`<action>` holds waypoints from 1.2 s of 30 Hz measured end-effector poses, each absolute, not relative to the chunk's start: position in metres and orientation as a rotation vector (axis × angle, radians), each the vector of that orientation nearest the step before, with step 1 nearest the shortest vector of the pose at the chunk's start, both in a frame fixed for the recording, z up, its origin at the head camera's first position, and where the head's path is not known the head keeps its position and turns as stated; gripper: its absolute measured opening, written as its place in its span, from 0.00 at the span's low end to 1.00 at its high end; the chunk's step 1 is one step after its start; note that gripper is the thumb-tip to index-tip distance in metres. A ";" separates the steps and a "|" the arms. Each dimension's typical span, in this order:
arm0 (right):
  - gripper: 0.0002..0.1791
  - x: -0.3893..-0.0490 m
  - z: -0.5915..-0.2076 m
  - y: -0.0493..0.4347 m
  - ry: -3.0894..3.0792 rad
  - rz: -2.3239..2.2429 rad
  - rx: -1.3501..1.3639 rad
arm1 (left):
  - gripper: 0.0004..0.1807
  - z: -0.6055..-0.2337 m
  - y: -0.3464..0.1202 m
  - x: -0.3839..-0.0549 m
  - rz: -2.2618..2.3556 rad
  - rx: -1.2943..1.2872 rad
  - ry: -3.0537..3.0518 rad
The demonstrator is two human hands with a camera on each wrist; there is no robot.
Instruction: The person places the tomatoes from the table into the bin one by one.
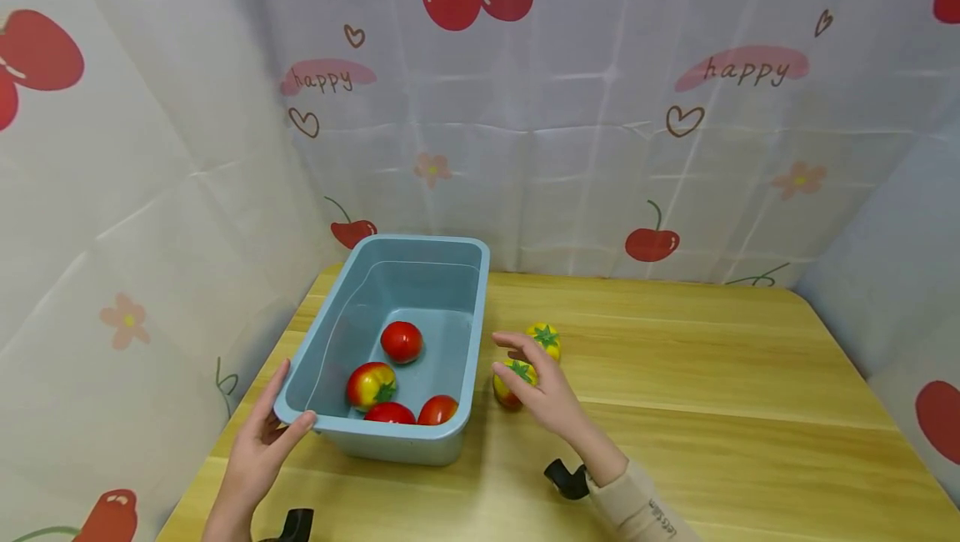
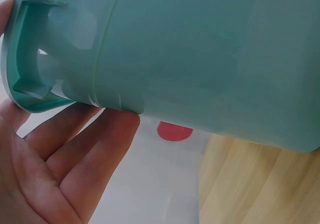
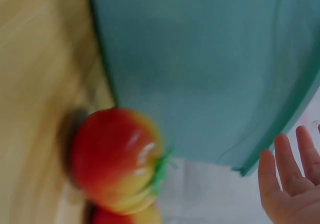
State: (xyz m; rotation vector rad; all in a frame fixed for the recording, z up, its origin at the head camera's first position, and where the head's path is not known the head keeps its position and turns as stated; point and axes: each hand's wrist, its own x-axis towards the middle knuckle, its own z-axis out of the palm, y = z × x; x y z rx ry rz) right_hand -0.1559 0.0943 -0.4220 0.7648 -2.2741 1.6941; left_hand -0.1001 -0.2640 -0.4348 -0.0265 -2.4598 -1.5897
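My left hand [image 1: 249,460] holds the near left corner of a light blue plastic bin [image 1: 480,308]. Its thumb lies at the rim, and in the left wrist view its fingers [image 2: 100,159] lie against the outer wall. Off the bin's right side, my right hand [image 1: 553,398] hovers with parted fingers over a red and yellow tomato-like fruit [image 1: 504,396] with a green leafy top. Nothing is in its grasp. In the right wrist view this fruit [image 3: 115,159] stands close by the bin wall. Just behind it is a similar yellow-topped fruit [image 1: 545,338], partly covered by the hand.
Inside the bin lie a red fruit [image 1: 402,342], a red and yellow one [image 1: 369,385] and two more red ones [image 1: 438,410] half hidden by the near rim. The wooden table [image 1: 712,375] meets a printed curtain [image 1: 555,167] at the back and sides.
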 end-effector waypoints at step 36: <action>0.28 -0.182 -0.490 0.117 -2.650 1.523 0.553 | 0.41 -0.435 -0.263 -0.101 -1.598 -0.007 -2.448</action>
